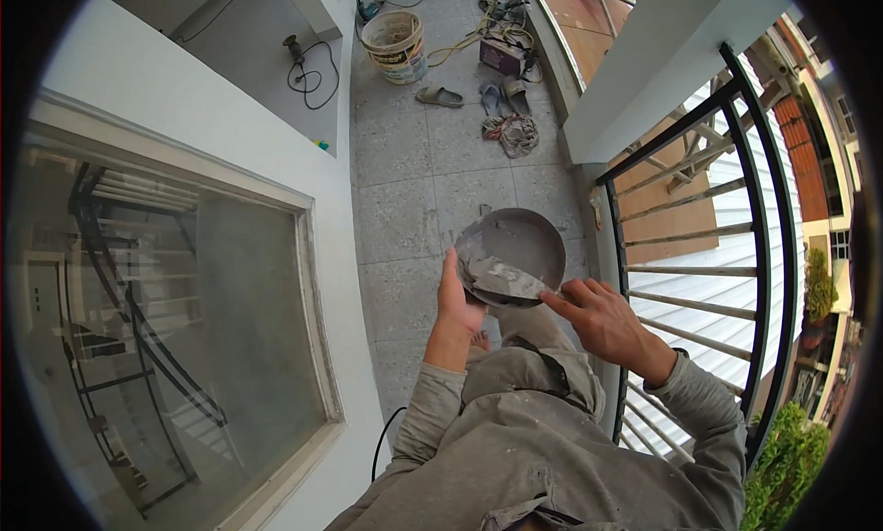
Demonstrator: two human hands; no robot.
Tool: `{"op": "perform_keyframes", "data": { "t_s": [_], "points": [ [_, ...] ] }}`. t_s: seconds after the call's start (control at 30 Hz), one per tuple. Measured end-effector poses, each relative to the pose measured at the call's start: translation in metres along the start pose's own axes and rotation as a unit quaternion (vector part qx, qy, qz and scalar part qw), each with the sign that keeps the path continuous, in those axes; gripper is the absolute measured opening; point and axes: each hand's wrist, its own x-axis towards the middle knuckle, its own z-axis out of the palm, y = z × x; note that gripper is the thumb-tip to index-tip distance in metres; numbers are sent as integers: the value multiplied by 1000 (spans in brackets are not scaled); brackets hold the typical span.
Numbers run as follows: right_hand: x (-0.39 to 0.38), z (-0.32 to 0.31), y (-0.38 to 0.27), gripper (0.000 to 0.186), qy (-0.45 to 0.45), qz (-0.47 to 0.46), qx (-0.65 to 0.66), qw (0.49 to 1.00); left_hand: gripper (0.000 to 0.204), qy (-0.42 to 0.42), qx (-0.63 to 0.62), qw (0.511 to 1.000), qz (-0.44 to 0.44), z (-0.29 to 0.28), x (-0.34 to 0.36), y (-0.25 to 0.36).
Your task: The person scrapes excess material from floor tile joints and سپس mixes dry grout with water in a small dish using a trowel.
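My left hand (458, 294) is closed around the left side of a round, dark grey pan-like bowl (529, 236), its thumb up along the rim and the other fingers hidden underneath. Inside the bowl, grey paste clings near the left wall. A trowel with a flat, paste-smeared blade (504, 278) lies slantwise across the lower part of the bowl. My right hand (598, 319) grips the trowel at the bowl's lower right, with the index finger stretched toward the blade; the handle is hidden in the palm.
A black metal railing (759, 246) runs along my right, and a framed window (317, 347) is on my left. Farther along the tiled floor (395, 195) are a stained bucket (394, 48), loose sandals (440, 97), a crumpled cloth (517, 137), a dark box (504, 56) and tangled cords.
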Motion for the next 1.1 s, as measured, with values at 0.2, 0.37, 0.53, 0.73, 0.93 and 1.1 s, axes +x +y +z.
{"op": "perform_keyframes", "data": {
  "t_s": [0.2, 0.37, 0.53, 0.73, 0.93, 1.1],
  "points": [
    [65, -26, 97, 56, -37, -64, 50, 996, 67, 56, 17, 998, 15, 47, 71, 58],
    [98, -58, 157, 56, -69, -87, 7, 994, 68, 67, 9, 997, 40, 69, 129, 86],
    [108, -78, 193, 55, -44, -67, 16, 997, 67, 111, 20, 989, 93, 75, 165, 110],
    [143, -59, 189, 58, 65, 41, 41, 996, 70, 82, 2, 991, 105, 88, 186, 115],
    [141, -24, 189, 59, 51, 61, -7, 997, 68, 142, 28, 984, 105, 94, 196, 140],
    [111, 13, 200, 64, 25, 149, 68, 986, 69, 153, 57, 977, 139, 60, 223, 163]
  ]
}}
